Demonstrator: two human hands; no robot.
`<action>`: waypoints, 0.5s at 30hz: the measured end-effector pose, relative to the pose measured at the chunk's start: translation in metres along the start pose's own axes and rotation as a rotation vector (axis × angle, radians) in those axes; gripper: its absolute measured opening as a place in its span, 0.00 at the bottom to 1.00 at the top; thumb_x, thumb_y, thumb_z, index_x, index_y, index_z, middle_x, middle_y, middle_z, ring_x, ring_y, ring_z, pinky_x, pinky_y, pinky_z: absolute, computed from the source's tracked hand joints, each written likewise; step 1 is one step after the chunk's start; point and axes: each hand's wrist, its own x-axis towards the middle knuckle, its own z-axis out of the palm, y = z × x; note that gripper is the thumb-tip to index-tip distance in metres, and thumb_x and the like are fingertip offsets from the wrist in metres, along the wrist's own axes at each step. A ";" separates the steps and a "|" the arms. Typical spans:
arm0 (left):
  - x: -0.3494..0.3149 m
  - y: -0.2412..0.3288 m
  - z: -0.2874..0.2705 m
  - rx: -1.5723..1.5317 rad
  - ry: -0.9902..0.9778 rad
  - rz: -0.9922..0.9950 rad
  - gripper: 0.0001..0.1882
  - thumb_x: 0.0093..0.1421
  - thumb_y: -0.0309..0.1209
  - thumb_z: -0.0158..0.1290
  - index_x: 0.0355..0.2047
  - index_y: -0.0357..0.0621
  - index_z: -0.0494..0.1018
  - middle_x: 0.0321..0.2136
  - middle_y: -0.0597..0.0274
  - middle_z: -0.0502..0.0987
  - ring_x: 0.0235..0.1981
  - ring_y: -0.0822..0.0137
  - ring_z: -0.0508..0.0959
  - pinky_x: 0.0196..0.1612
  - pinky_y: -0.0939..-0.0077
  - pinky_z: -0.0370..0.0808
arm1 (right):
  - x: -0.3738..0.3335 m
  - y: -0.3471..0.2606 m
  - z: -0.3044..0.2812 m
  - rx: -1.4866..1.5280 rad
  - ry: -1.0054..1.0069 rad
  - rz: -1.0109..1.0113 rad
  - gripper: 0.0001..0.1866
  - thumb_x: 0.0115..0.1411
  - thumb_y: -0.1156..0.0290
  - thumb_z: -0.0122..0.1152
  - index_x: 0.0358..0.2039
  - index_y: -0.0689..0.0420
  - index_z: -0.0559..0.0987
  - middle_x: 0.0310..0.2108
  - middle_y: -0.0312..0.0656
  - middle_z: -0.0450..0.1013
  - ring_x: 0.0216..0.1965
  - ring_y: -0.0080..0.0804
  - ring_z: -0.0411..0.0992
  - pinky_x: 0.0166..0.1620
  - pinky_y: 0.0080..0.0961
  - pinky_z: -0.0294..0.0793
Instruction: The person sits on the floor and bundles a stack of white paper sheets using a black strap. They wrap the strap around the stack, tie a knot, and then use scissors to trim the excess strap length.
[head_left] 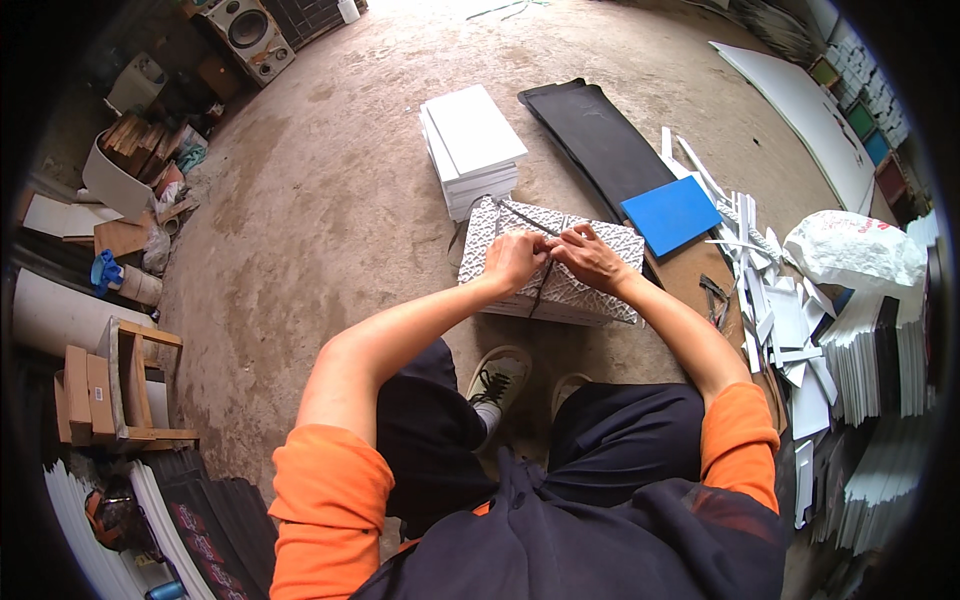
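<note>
Both hands up close together over the middle of the bundle. Left hand (513,258): fingers curled, fingertips closed on the dark strap (527,219). Right hand (590,257): fingertips pinched on the same strap, just beside the left; exact finger contact is too small to read. Strap runs over the top of the white textured bundle (480,235) and down its near side. Bundle sits on the concrete floor (270,210), just ahead of the person's shoes (498,380). Right behind it, slightly left: stack of smooth white panels (474,130), top ones a bit askew. To the right, blue panel (670,215) lies over the end of a long black sheet (600,140), with brown board (690,280) nearer the person. Further right, loose pile of white offcuts (790,310), white plastic bag (855,248) beside it. Far left: wooden frame (135,385) next to cardboard boxes (88,395).
</note>
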 end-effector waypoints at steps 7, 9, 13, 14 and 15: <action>-0.008 -0.010 0.009 -0.201 0.067 -0.017 0.11 0.47 0.38 0.55 0.29 0.46 0.76 0.30 0.56 0.75 0.30 0.58 0.76 0.36 0.71 0.71 | 0.002 -0.003 0.001 0.056 0.007 0.086 0.09 0.49 0.74 0.49 0.31 0.53 0.62 0.33 0.32 0.66 0.39 0.26 0.64 0.44 0.27 0.55; -0.009 -0.005 0.010 -0.219 0.054 -0.023 0.11 0.47 0.38 0.55 0.28 0.47 0.76 0.30 0.56 0.75 0.31 0.59 0.75 0.36 0.71 0.70 | -0.001 -0.002 0.002 0.078 0.025 0.105 0.09 0.48 0.74 0.49 0.31 0.53 0.62 0.33 0.32 0.66 0.39 0.26 0.64 0.44 0.27 0.55; -0.008 -0.004 0.012 -0.239 -0.002 -0.112 0.10 0.46 0.38 0.56 0.27 0.47 0.77 0.29 0.57 0.75 0.31 0.60 0.75 0.37 0.70 0.70 | 0.000 -0.004 0.000 0.119 0.041 0.121 0.09 0.49 0.75 0.48 0.32 0.54 0.63 0.34 0.34 0.66 0.38 0.28 0.64 0.43 0.28 0.56; -0.006 -0.004 0.013 -0.256 -0.015 -0.149 0.10 0.46 0.38 0.56 0.27 0.47 0.77 0.29 0.57 0.75 0.31 0.60 0.75 0.37 0.70 0.70 | 0.001 -0.004 0.000 0.168 0.053 0.164 0.10 0.49 0.76 0.48 0.32 0.55 0.62 0.34 0.35 0.66 0.38 0.29 0.64 0.43 0.28 0.57; -0.005 -0.004 0.014 -0.241 -0.017 -0.130 0.11 0.47 0.38 0.55 0.28 0.47 0.77 0.30 0.56 0.75 0.32 0.60 0.75 0.38 0.70 0.69 | 0.001 -0.005 0.001 0.216 0.066 0.208 0.11 0.48 0.78 0.48 0.33 0.56 0.62 0.34 0.36 0.66 0.38 0.30 0.64 0.43 0.29 0.57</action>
